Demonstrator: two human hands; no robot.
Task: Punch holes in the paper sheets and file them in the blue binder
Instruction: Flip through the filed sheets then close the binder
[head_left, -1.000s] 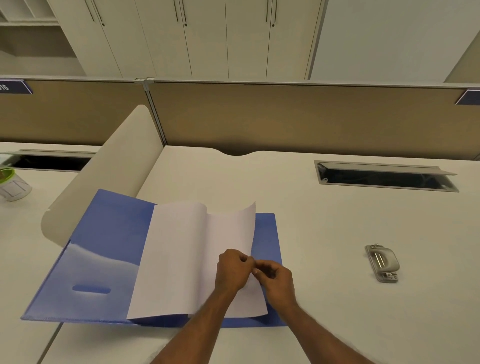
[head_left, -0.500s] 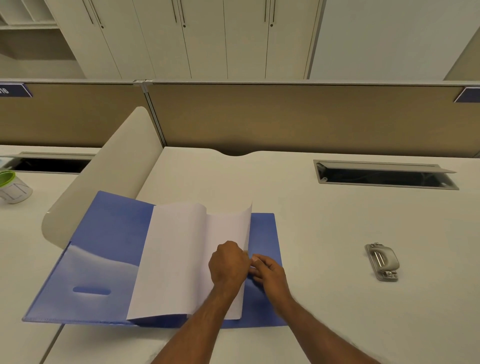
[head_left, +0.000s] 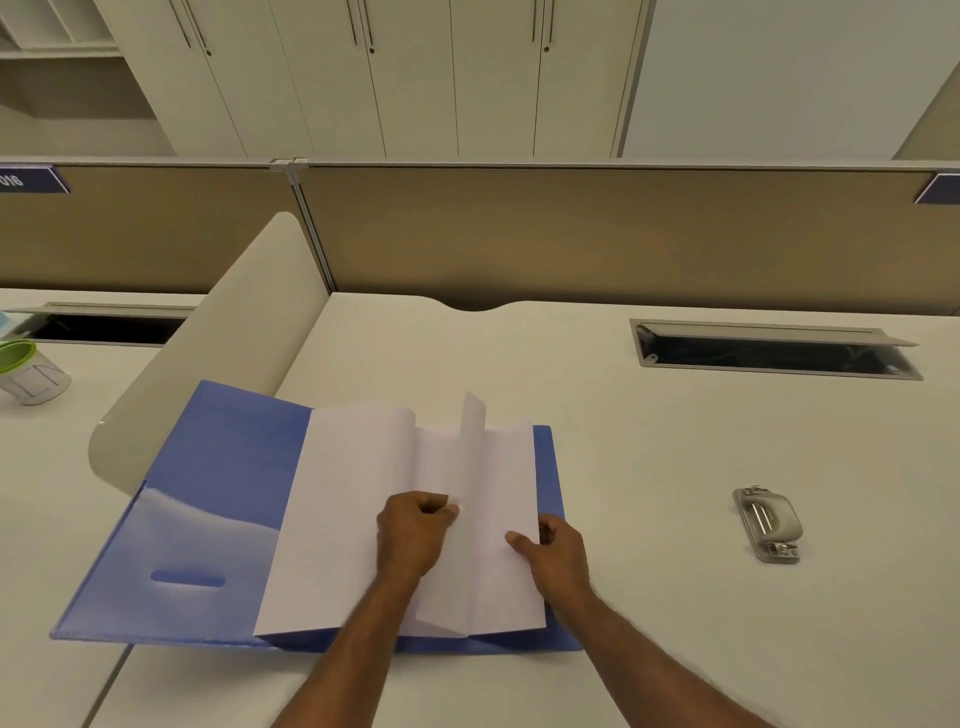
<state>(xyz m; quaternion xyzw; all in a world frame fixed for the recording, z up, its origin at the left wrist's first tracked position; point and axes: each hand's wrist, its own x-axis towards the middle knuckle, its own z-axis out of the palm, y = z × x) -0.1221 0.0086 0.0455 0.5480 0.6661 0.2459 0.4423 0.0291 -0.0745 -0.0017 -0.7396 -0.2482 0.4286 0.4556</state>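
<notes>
Blue binder (head_left: 208, 499) lying open on worktop (head_left: 649, 441), paper sheets (head_left: 343, 509) inside. L hand (head_left: 413, 538) grip pinched on a raised sheet's edge; R hand (head_left: 553, 553) grip closed on sheets' right edge. Hole punch (head_left: 769, 525) further R, well apart. Cup (head_left: 26, 371) far L.

Both bare forearms reach in from the bottom. Left hand (head_left: 413, 538) is curled knuckles-up, fingertips pinched together. Right hand (head_left: 555, 553) sits just beside it, thumb out.
</notes>
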